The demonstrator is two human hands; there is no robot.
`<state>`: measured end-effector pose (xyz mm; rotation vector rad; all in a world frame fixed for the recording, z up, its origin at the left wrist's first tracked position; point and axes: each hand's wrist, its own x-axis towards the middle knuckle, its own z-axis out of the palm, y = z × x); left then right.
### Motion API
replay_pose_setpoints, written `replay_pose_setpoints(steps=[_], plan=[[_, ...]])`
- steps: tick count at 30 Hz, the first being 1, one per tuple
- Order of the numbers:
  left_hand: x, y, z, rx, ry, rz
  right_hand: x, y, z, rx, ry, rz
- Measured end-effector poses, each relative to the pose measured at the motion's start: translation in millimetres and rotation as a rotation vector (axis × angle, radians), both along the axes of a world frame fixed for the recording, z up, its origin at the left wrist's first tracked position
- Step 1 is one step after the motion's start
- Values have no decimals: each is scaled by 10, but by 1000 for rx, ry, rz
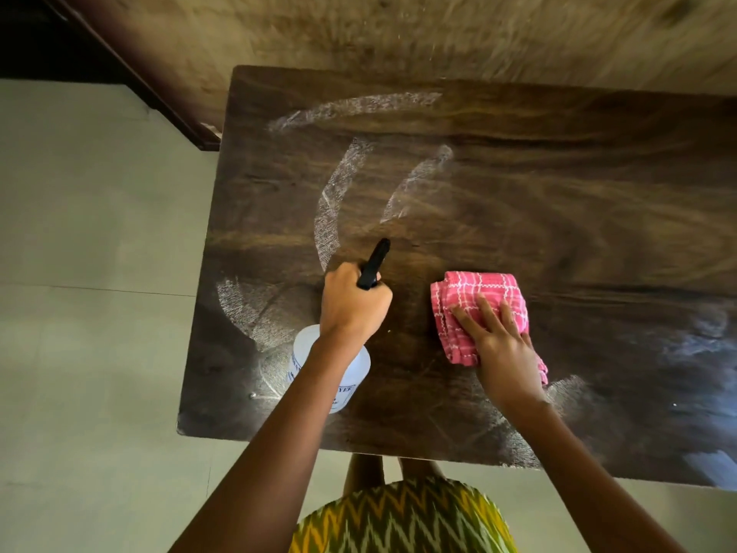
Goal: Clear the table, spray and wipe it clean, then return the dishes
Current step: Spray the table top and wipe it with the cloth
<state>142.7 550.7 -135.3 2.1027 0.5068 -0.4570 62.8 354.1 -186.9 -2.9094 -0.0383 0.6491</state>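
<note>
A dark wooden table (518,201) fills the middle of the head view, its top marked with curved whitish spray streaks (331,209). My left hand (353,303) grips the black trigger head of a clear spray bottle (359,371), whose nozzle points away across the table. The bottle's body hangs under my wrist above the near left part of the table. My right hand (498,345) lies flat, fingers spread, on a folded pink checked cloth (474,301) pressed against the table top right of the bottle. No dishes are in view.
A rough brown wall (399,29) runs along the table's far edge. Pale floor (91,273) lies to the left, with a dark wooden frame (159,101) at the far left corner. A glare patch sits on the table's right side.
</note>
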Motion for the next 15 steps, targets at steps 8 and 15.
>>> replay_pose_setpoints(steps=[8, 15], plan=[[109, 56, 99, -35, -2, 75, -80, 45, 36, 31, 8, -47], [402, 116, 216, -82, -61, 202, -11, 72, 92, 48, 17, -57]])
